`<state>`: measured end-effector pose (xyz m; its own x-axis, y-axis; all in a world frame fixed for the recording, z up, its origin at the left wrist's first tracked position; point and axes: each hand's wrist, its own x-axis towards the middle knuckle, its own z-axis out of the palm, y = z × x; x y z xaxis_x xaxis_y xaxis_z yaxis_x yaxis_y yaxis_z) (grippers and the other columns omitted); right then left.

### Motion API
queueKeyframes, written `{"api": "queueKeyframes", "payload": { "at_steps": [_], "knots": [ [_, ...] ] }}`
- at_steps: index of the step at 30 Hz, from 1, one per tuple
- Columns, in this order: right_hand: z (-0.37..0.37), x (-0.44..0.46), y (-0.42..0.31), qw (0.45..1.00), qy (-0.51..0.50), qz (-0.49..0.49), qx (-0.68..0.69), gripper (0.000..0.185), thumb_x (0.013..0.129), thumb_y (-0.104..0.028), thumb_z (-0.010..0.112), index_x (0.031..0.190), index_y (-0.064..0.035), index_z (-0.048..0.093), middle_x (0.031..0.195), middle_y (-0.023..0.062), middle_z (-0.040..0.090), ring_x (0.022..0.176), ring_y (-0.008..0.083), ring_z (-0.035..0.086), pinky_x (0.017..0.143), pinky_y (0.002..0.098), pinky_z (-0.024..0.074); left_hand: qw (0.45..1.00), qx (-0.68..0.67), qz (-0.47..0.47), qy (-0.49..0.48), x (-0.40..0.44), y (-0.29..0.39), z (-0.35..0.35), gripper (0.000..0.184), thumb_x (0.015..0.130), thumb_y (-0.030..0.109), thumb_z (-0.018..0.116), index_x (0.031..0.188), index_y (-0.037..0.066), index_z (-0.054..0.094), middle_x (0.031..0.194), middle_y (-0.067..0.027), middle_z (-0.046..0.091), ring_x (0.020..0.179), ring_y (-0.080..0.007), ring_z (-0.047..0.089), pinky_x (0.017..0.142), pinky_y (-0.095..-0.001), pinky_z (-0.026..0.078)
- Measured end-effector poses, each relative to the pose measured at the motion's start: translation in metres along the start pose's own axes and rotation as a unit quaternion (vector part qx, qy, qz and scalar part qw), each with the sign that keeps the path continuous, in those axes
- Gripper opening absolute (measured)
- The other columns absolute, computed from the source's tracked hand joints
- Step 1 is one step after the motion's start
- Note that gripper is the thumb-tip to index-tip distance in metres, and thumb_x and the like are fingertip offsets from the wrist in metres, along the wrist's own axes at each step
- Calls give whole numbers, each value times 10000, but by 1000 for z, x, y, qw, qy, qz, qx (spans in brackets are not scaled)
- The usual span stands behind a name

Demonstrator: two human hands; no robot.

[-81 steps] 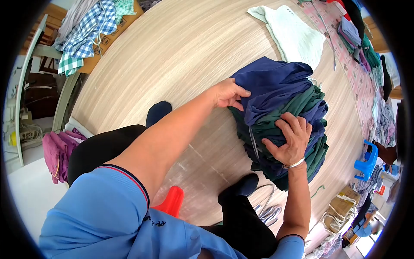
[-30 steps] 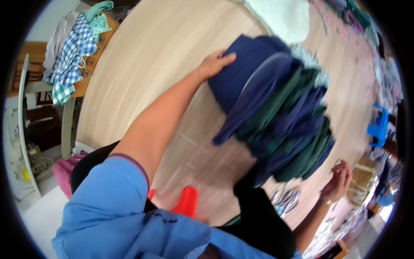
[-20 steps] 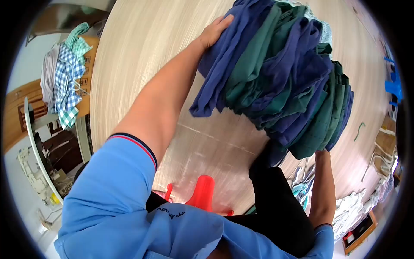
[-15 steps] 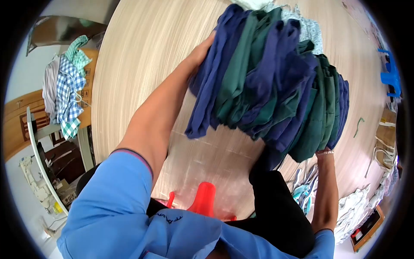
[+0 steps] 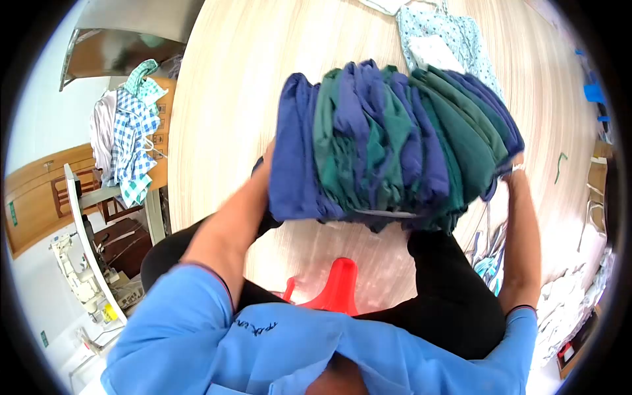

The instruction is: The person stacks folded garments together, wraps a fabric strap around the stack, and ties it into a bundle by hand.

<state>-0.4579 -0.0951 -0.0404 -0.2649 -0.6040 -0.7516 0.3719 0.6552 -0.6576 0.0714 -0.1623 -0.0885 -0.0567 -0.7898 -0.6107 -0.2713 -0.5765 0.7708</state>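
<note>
A thick bundle of folded navy and dark green garments point(image 5: 388, 145) is squeezed between my two hands, its folds standing side by side. My left hand point(image 5: 268, 158) presses against the navy end, with most of its fingers hidden behind the cloth. At the opposite end my right hand point(image 5: 517, 162) grips the bundle from the side, its fingers covered by fabric and a light band on the wrist. Just beyond the bundle lies a pale blue patterned garment point(image 5: 447, 33) with a white piece on it.
A red plastic stool point(image 5: 337, 286) stands close to my body, between my black-clad legs. Checked cloths point(image 5: 135, 131) hang at the left, near a sewing machine point(image 5: 76, 266). Strips of cloth point(image 5: 488, 263) and white fabric piles point(image 5: 566, 303) lie to the right on the wood-grain surface point(image 5: 224, 85).
The bundle has come nearer my body and is more compact and level. My left hand has moved back toward me, while my right hand has shifted up and away from me.
</note>
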Motion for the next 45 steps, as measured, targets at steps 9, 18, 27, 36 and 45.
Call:
{"api": "queueKeyframes", "payload": {
  "at_steps": [9,18,27,36,45],
  "knots": [
    [-9,10,49,991,-3,105,-80,448,913,-387,476,1105,-2,599,1059,151,626,947,237,618,825,343,495,984,-100,61,135,33,-16,24,707,885,556,426,1314,-6,446,1265,-197,525,1167,-281,502,987,-353,370],
    [-2,3,45,982,-10,134,-136,413,899,-360,496,1060,0,617,996,139,641,897,223,622,792,332,494,994,-94,-17,61,11,-61,14,697,888,540,435,1313,-13,446,1261,-208,525,1172,-296,500,990,-355,371],
    [8,8,52,977,-35,137,-159,379,884,-333,515,1015,3,635,932,126,655,848,210,625,758,322,493,972,168,-78,-143,-3,-25,-21,688,892,524,443,1311,-21,445,1258,-219,525,1177,-311,499,993,-358,371],
    [-3,5,45,951,0,118,-286,347,870,-305,535,970,5,652,868,114,669,799,197,629,725,311,492,914,403,-31,10,-6,44,-23,676,891,519,456,1286,-29,473,1250,-222,532,1180,-308,500,993,-358,372],
    [78,-89,-53,785,63,-495,-367,379,778,-235,715,1063,-11,604,1044,134,599,955,218,579,843,318,448,930,299,206,60,-117,121,77,970,595,531,766,1271,-76,427,1199,-296,489,1127,-392,497,950,-393,407]
  ]
}}
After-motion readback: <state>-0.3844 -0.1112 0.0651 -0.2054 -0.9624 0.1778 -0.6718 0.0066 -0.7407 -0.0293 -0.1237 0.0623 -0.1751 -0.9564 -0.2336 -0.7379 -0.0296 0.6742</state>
